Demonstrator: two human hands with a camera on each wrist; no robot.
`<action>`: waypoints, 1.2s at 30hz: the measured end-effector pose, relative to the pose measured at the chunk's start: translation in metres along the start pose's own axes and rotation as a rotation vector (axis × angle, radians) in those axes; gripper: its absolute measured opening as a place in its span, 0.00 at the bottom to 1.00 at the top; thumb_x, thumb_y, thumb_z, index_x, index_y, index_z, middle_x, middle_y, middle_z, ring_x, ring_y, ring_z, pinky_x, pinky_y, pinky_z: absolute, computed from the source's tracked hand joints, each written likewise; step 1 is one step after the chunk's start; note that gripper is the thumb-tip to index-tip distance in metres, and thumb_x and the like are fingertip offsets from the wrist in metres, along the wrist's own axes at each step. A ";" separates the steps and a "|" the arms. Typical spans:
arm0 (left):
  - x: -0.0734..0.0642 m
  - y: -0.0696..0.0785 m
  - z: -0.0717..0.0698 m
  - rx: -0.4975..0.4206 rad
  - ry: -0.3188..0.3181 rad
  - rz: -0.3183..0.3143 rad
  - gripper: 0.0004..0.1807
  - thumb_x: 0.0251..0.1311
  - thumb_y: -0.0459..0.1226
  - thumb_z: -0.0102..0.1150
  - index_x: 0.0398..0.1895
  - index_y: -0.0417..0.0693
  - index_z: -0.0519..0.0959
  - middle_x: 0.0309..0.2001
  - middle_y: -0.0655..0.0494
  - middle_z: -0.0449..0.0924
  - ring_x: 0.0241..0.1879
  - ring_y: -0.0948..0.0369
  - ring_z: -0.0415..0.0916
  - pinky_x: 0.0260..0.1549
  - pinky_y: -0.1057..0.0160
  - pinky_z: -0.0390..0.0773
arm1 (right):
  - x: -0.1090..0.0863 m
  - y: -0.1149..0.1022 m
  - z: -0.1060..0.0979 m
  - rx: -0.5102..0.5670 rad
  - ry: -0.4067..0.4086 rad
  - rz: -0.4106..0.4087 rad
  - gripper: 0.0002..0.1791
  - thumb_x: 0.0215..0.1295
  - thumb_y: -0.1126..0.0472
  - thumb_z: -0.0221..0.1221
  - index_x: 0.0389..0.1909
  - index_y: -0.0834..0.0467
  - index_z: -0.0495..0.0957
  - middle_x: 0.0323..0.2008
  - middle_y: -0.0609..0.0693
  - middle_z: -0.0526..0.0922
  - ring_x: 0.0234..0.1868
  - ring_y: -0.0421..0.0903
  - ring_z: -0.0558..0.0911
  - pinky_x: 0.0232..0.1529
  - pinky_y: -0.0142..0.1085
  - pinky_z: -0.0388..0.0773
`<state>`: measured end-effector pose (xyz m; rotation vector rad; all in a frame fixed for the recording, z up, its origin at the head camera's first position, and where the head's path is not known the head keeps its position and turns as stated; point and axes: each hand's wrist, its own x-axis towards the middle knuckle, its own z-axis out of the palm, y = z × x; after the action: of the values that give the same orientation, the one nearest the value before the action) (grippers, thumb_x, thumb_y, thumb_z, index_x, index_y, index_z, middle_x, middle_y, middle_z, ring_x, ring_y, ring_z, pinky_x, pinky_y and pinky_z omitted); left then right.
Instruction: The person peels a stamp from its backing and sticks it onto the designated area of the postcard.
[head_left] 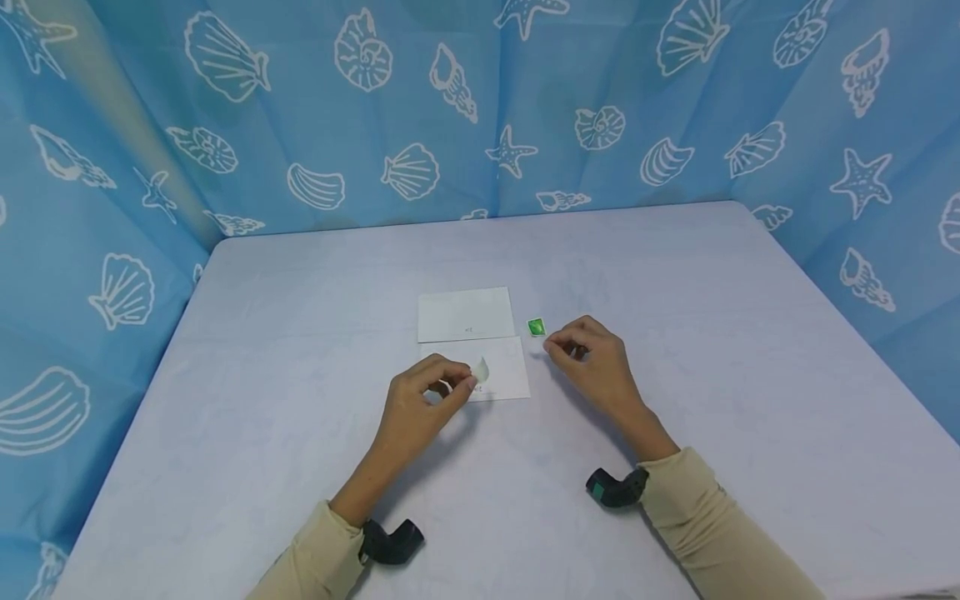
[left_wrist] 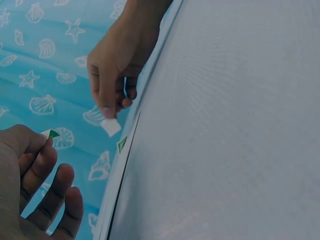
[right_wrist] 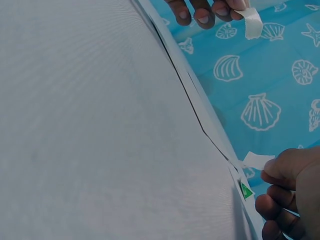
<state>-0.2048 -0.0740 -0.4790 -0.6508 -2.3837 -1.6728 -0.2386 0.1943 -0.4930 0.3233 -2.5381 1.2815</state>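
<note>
My left hand [head_left: 429,398] pinches a stamp [head_left: 481,370] between thumb and index finger, over the nearer of two white envelopes [head_left: 513,375]. The stamp is curled, with a white back and a green face; the other fingers spread loosely in the left wrist view. My right hand [head_left: 596,367] pinches a small white piece of paper [right_wrist: 257,161] between thumb and forefinger. Right beside its fingertips, a green stamp [head_left: 536,327] with a white border lies face up on the table, to the right of the envelopes.
The farther envelope [head_left: 465,315] lies against the nearer one's far edge, with small print near its lower edge. A white cloth covers the table [head_left: 300,350]. Blue curtains [head_left: 450,125] with shell patterns stand along the back and sides.
</note>
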 end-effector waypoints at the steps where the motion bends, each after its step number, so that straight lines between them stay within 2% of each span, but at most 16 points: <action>1: 0.000 0.000 0.000 0.001 -0.001 0.001 0.04 0.65 0.38 0.66 0.40 0.52 0.86 0.36 0.66 0.81 0.37 0.64 0.79 0.35 0.64 0.81 | 0.000 0.000 0.001 -0.006 -0.004 0.006 0.02 0.65 0.63 0.67 0.36 0.57 0.87 0.36 0.46 0.79 0.35 0.41 0.78 0.35 0.32 0.75; 16: 0.001 -0.001 0.000 0.002 -0.008 -0.006 0.03 0.66 0.38 0.65 0.40 0.51 0.86 0.36 0.66 0.81 0.37 0.64 0.79 0.34 0.63 0.81 | 0.001 0.004 0.004 -0.061 -0.055 0.014 0.03 0.64 0.64 0.67 0.36 0.60 0.86 0.36 0.48 0.78 0.34 0.43 0.76 0.34 0.34 0.74; 26: 0.000 0.000 0.000 0.008 -0.008 -0.017 0.03 0.66 0.39 0.66 0.39 0.52 0.86 0.35 0.66 0.81 0.36 0.64 0.78 0.35 0.63 0.81 | -0.002 0.002 0.002 -0.121 -0.075 0.070 0.05 0.65 0.65 0.66 0.39 0.63 0.85 0.40 0.53 0.75 0.40 0.47 0.80 0.42 0.40 0.79; 32: 0.000 0.000 0.000 0.013 -0.007 -0.018 0.03 0.66 0.39 0.66 0.39 0.53 0.86 0.35 0.67 0.80 0.36 0.64 0.78 0.35 0.63 0.81 | -0.002 -0.001 0.000 -0.119 -0.047 0.054 0.05 0.66 0.63 0.65 0.39 0.61 0.86 0.39 0.52 0.76 0.38 0.46 0.78 0.39 0.40 0.77; 36: 0.000 0.000 0.000 0.017 -0.008 0.001 0.03 0.65 0.38 0.66 0.39 0.53 0.86 0.35 0.67 0.80 0.36 0.65 0.78 0.34 0.64 0.81 | -0.003 -0.008 0.001 -0.075 -0.008 0.014 0.03 0.65 0.63 0.67 0.37 0.58 0.86 0.38 0.49 0.78 0.36 0.45 0.77 0.36 0.39 0.75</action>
<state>-0.2045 -0.0745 -0.4792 -0.6566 -2.4002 -1.6506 -0.2331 0.1895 -0.4889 0.2952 -2.5918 1.1889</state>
